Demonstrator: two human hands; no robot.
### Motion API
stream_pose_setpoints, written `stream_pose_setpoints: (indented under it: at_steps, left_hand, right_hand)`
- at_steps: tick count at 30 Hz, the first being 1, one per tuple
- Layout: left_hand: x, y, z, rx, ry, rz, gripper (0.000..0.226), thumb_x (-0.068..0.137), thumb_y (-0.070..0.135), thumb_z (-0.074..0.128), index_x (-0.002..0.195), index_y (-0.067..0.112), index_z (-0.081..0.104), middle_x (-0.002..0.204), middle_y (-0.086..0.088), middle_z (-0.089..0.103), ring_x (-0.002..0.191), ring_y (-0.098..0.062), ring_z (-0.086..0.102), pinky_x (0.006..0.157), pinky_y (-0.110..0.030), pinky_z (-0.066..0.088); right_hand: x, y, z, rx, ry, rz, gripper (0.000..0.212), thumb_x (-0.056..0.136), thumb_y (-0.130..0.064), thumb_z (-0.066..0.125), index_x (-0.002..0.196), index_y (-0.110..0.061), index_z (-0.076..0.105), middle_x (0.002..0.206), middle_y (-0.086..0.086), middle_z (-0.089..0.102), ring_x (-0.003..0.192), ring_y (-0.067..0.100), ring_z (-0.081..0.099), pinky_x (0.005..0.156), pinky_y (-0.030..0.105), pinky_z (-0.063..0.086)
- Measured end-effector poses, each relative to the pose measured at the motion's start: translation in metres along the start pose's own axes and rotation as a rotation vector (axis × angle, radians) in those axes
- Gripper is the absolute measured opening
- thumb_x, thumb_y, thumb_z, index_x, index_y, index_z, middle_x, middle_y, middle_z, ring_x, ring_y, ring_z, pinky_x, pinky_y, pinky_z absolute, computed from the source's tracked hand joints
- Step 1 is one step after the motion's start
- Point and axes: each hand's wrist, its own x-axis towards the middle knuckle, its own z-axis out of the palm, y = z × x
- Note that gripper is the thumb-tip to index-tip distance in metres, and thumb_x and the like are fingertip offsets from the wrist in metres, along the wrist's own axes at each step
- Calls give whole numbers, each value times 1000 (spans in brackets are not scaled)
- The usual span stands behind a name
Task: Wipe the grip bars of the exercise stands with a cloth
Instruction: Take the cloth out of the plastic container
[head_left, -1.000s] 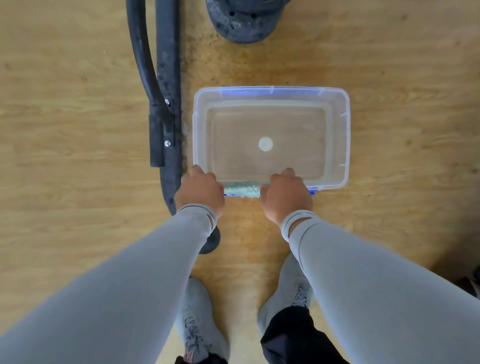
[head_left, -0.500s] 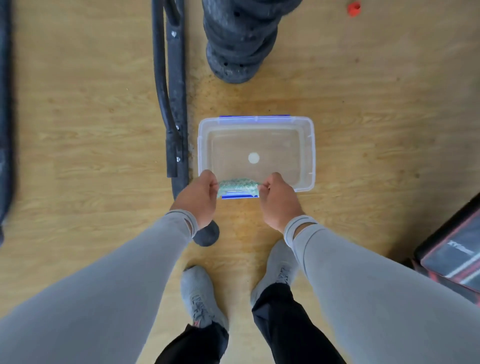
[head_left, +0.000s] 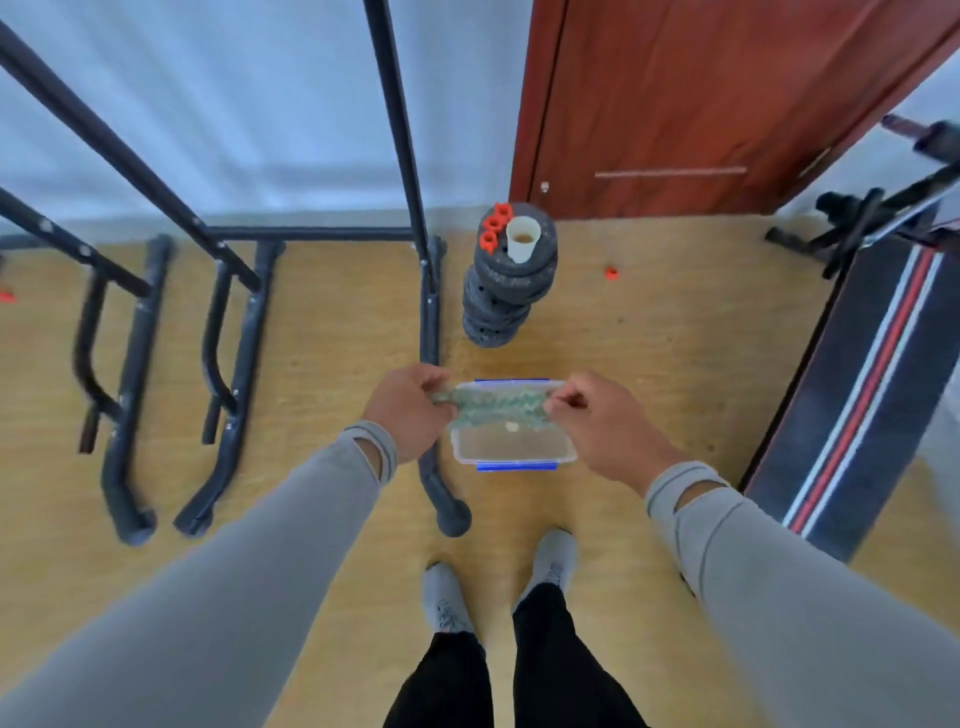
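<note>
Your hands stretch a nubby green cloth (head_left: 496, 408) over a clear, glossy plastic tub (head_left: 514, 451); matt black metal stand bars (head_left: 397, 119) rise from the light wood-grain floor (head_left: 332, 332), beside rough dark weight plates (head_left: 506, 291).

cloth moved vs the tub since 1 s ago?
Yes. The cloth was bunched at the plastic tub's near rim; now the left hand and right hand hold it stretched, lifted over the tub's far half.
</note>
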Motion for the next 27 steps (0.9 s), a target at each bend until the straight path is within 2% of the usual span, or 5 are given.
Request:
stream_pose_setpoints:
  at_steps: [9, 15, 20, 23, 27]
  left_hand:
    - [-145, 78, -103, -214, -25, 279, 29, 85, 9, 72, 70, 21, 50, 60, 9, 48, 58, -9, 41, 54, -22, 35]
    - [-215, 120, -127, -235, -17, 420, 21, 71, 13, 65, 91, 19, 70, 84, -3, 70, 75, -14, 64, 69, -31, 54]
    - [-251, 144, -138, -79, -106, 368, 24, 83, 5, 75, 103, 20, 74, 99, 0, 77, 89, -15, 72, 81, -28, 58]
    - [-266, 132, -143, -443, 8, 301, 37, 80, 18, 84, 110, 10, 66, 97, -12, 72, 80, -21, 71, 72, -33, 60]
    - [-283, 99, -120, -1070, 155, 115, 39, 94, 46, 59, 105, 8, 64, 89, -12, 69, 77, -24, 68, 67, -36, 59]
  right_hand:
    - [-112, -109, -58, -25, 23, -245, 12, 99, -25, 65, 90, -17, 67, 79, -22, 57, 68, -21, 55, 60, 7, 41]
    - [-142, -148, -73, 126, -223, -402, 55, 89, -29, 75, 138, -46, 55, 142, -17, 56, 136, 0, 48, 116, 31, 41]
    - [-164, -189, -75, 249, -548, -579, 23, 95, -8, 71, 112, -22, 71, 105, -10, 74, 103, 8, 68, 91, 34, 55]
    - [-165, -193, -65, 299, -486, -562, 17, 91, -26, 76, 96, -10, 72, 91, 2, 72, 86, 18, 68, 88, 57, 55]
    - [-176, -198, -46, 721, -540, -389, 9, 92, -23, 74, 93, -15, 78, 100, 11, 78, 94, 29, 74, 90, 47, 58]
